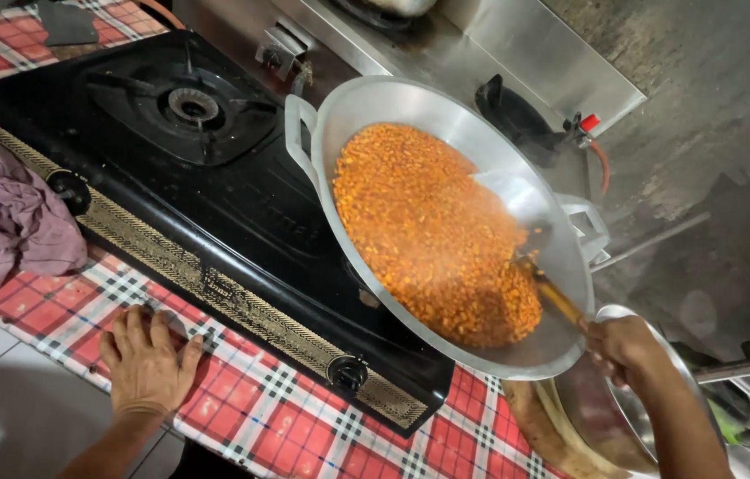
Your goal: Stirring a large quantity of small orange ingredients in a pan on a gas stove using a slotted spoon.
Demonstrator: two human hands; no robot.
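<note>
On the near edge of the counter, our left hand (146,362) lies flat on the red checked cloth (242,404), fingers spread and holding nothing, just in front of the black gas stove (171,213). Our right hand (625,348) is closed around the wooden handle of a spatula (526,239) — its metal blade rests in the orange grains (428,231). These fill the wide aluminium wok (446,222) on the stove's right burner. A crumpled mauve cloth (2,226) lies at the left edge.
</note>
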